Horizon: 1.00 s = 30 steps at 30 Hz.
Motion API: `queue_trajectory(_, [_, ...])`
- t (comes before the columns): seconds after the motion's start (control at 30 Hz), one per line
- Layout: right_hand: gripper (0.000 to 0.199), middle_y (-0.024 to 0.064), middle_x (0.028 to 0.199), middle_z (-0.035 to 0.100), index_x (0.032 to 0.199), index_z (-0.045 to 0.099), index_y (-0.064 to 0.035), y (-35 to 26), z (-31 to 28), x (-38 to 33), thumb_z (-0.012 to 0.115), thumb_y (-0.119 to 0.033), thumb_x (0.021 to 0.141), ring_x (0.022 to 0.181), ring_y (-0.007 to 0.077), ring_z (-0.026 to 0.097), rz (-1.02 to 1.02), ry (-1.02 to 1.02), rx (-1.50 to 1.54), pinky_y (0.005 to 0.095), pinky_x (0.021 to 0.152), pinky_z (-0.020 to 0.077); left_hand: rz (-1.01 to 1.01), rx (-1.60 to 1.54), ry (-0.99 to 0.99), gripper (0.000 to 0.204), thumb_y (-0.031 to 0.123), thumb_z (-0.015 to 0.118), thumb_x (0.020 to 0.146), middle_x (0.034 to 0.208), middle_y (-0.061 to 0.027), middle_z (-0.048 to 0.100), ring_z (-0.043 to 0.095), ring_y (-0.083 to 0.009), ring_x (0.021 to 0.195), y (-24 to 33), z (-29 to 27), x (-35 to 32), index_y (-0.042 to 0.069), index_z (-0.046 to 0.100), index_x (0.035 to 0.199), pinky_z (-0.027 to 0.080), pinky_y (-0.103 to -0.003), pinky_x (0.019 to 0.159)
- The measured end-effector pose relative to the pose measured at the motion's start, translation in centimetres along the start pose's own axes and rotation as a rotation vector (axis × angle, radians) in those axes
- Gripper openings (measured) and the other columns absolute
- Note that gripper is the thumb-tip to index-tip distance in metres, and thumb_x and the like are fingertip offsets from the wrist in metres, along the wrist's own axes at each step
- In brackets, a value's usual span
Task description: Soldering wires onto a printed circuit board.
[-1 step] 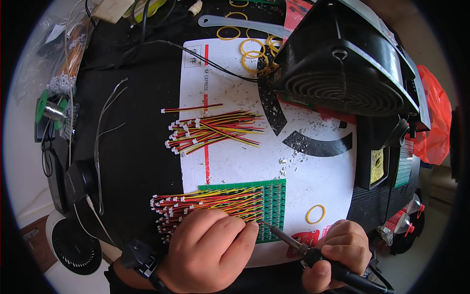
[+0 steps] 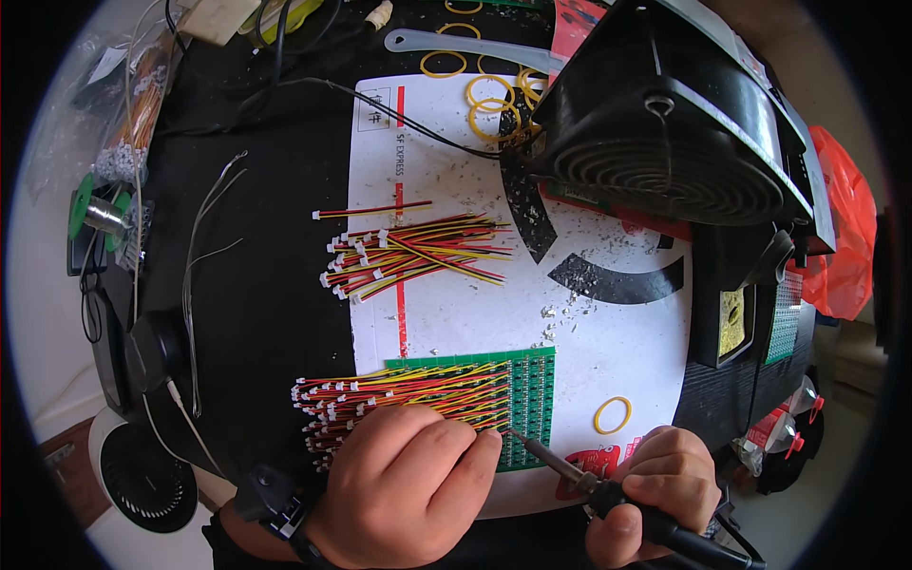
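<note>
A green circuit board panel [image 2: 534, 404] lies near me with rows of small parts. Red, black and yellow wire leads [image 2: 437, 385] cover its left side, their white plugs pointing left. My left hand [image 2: 404, 484] rests closed over the lower leads, its fingertips pinching at a wire end on the board; the thumb and most of the grip are hidden. In my right hand [image 2: 670, 480] is a soldering iron [image 2: 568, 468], held by its black handle. Its tip meets the board right beside my left fingertips. Beyond the panel lies a loose pile of similar leads [image 2: 418, 252].
A black fan unit [image 2: 655, 161] stands at the back right, beside a yellow tip-cleaning sponge [image 2: 731, 318]. Solder crumbs and yellow rubber bands [image 2: 613, 415] dot the white sheet [image 2: 456, 323]. At left are a solder spool [image 2: 100, 214] and a bag of leads [image 2: 138, 114].
</note>
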State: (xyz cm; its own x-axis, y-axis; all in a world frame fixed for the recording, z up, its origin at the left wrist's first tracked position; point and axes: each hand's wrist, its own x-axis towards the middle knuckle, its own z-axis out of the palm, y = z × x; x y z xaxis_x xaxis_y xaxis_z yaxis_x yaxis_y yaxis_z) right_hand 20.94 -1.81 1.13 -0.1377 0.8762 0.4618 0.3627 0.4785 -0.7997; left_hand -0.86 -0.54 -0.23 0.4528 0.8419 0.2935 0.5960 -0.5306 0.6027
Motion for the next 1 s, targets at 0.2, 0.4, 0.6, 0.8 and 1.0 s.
queue_trajectory(0.2, [0.018,0.0108,0.065,0.057,0.09,0.063,0.0049,-0.1,0.22,-0.01,0.073,-0.007,0.082,0.051,0.0179,0.05,0.019,0.01,-0.005,0.0321,0.049,0.0411,0.017,0.031,0.005,0.025,-0.007,0.076,0.066,0.082,-0.0101,0.062,0.059,-0.0257,0.067,0.01,0.11,0.08,-0.006,0.073,0.09,0.049,-0.035,0.06])
queue_trajectory(0.4, [0.017,0.0103,0.065,0.058,0.088,0.063,0.0047,-0.22,0.21,0.04,0.073,-0.008,0.082,0.05,0.0174,0.049,0.024,0.026,-0.008,0.0318,0.049,0.0404,0.019,0.0,-0.009,0.025,-0.007,0.076,0.066,0.083,-0.0108,0.063,0.059,-0.0258,0.067,-0.09,-0.03,-0.21,-0.007,0.073,0.09,0.049,-0.035,0.06])
queue_trajectory(0.6, [0.018,0.0104,0.065,0.057,0.09,0.062,0.0043,-0.19,0.11,0.04,0.073,-0.008,0.082,0.05,0.0177,0.049,0.027,0.008,-0.008,0.0322,0.049,0.0405,0.013,0.011,-0.015,0.025,-0.007,0.076,0.066,0.083,-0.011,0.063,0.059,-0.0259,0.067,0.02,0.02,0.05,-0.007,0.073,0.09,0.049,-0.035,0.061])
queue_trajectory(0.8, [0.018,0.0102,0.066,0.058,0.091,0.062,0.0039,-0.21,-0.05,0.11,0.072,-0.007,0.082,0.05,0.0178,0.049,0.04,-0.018,-0.017,0.0323,0.049,0.0406,0.005,0.014,-0.01,0.025,-0.006,0.076,0.065,0.082,-0.011,0.063,0.06,-0.0258,0.067,-0.04,0.05,-0.2,-0.007,0.073,0.09,0.05,-0.035,0.061])
queue_trajectory(1.0, [0.019,0.0102,0.064,0.056,0.09,0.061,0.0053,0.24,0.41,-0.2,0.072,-0.008,0.082,0.049,0.0171,0.049,-0.012,0.032,0.029,0.0318,0.046,0.0395,0.001,0.008,-0.017,0.025,-0.007,0.076,0.065,0.082,-0.0113,0.063,0.06,-0.026,0.067,0.18,0.0,0.1,-0.008,0.073,0.09,0.05,-0.035,0.062])
